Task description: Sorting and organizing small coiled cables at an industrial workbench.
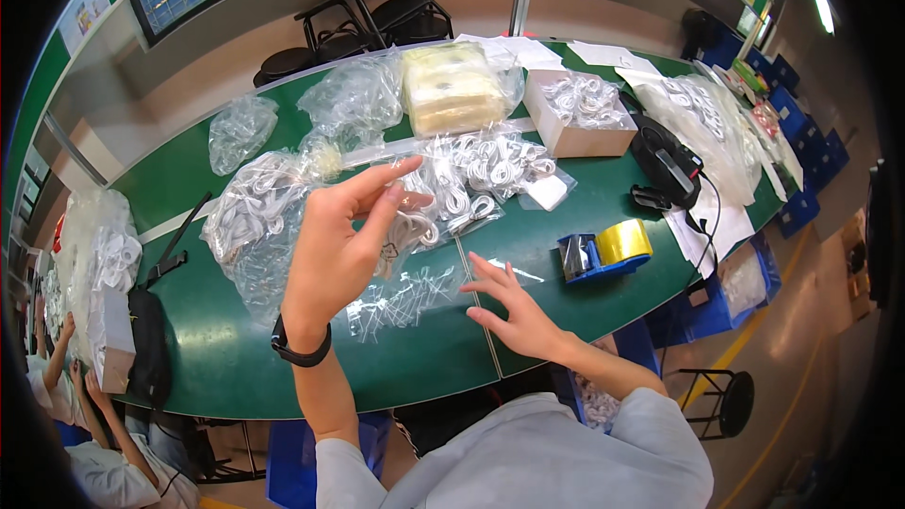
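My left hand (332, 243) is raised above the green table, wearing a black wristband. Its thumb and fingers curl together in a pinch; whatever is between them, if anything, is too small or see-through to make out. My right hand (517, 313) hovers low over the table, open with fingers spread and nothing in it. Between the hands lies a clear, shiny plastic piece with thin glinting lines (401, 302). Beyond them are bundled white cables (490, 162), some in clear bags. To the left is a larger clear bag of white cables (255, 212).
A tape dispenser (603, 253) with yellow tape stands right of my right hand. Farther back are a carton of bagged cables (580, 137), a stack of yellowish bags (452, 94) and a black device with a cord (667, 162). Other people's hands work at far left (75, 368).
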The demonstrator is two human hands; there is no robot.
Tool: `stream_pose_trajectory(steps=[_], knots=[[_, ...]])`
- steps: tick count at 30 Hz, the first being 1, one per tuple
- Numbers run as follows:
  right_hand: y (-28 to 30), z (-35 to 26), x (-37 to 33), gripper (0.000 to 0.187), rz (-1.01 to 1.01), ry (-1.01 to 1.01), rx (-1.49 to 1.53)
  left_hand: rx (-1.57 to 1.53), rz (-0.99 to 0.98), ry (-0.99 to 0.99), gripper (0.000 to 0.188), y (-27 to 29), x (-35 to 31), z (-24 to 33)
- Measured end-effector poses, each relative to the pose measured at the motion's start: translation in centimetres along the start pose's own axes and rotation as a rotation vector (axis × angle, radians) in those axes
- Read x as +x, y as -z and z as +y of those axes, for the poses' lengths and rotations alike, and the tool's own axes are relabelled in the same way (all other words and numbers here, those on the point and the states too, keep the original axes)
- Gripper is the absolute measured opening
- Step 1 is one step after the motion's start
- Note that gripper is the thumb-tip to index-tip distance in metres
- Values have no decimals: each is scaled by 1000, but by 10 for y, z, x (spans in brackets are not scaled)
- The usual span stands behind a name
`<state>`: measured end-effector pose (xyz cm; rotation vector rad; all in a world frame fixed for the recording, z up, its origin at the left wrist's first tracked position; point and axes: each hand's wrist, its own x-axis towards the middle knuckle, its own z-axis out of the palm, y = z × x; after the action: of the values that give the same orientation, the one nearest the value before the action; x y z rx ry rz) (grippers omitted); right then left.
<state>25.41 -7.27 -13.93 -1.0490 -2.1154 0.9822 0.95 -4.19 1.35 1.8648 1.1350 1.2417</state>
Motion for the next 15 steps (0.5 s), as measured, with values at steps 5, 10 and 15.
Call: stream_pose_trajectory(steps=[5,10,15], knots=[[4,21,1,29,113,-116,678,8,-13,1,31,-1,1,0],[15,29,-1,28,318,-103,879,6,-36,46,31,0,0,3],[30,15,1,33,382,-21,918,-5,-59,48,32,-3,1,4]])
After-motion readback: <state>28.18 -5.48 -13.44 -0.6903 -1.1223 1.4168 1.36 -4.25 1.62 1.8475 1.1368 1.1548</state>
